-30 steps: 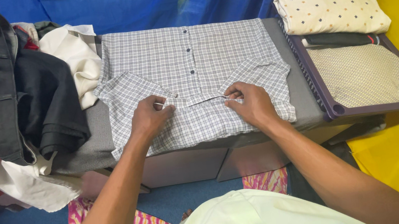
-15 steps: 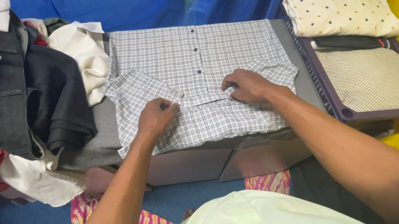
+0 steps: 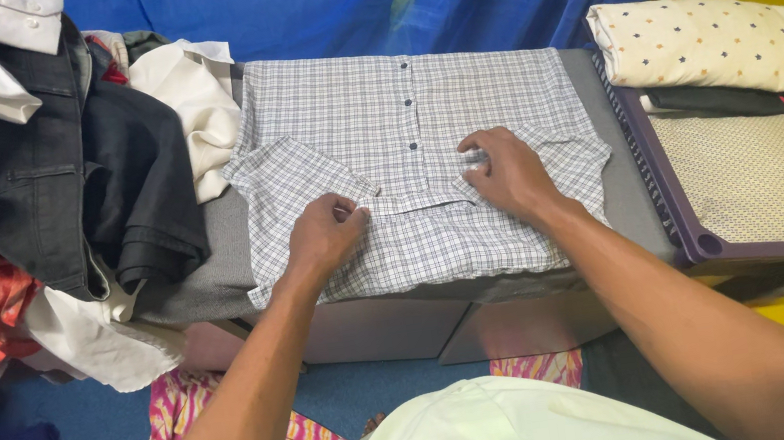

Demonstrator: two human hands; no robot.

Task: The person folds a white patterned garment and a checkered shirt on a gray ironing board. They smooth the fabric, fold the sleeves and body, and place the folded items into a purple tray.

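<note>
A grey-and-white checked shirt (image 3: pixel 399 118) lies flat, buttoned side up, on a grey padded surface (image 3: pixel 223 242), its short sleeves folded inward. My left hand (image 3: pixel 324 237) pinches the shirt's folded collar edge near the middle. My right hand (image 3: pixel 507 173) presses flat on the same fold just right of the button row, fingers spread on the cloth.
A heap of clothes (image 3: pixel 53 174), white, dark denim and orange, lies at the left. At the right a purple tray (image 3: pixel 672 203) holds a beige folded cloth (image 3: pixel 759 172); a cream dotted folded cloth (image 3: pixel 702 43) lies behind it. Blue fabric (image 3: pixel 363 2) hangs at the back.
Both hands have shifted slightly along the folded collar; the right hand has flattened onto the shirt, and the view has drawn nearer.
</note>
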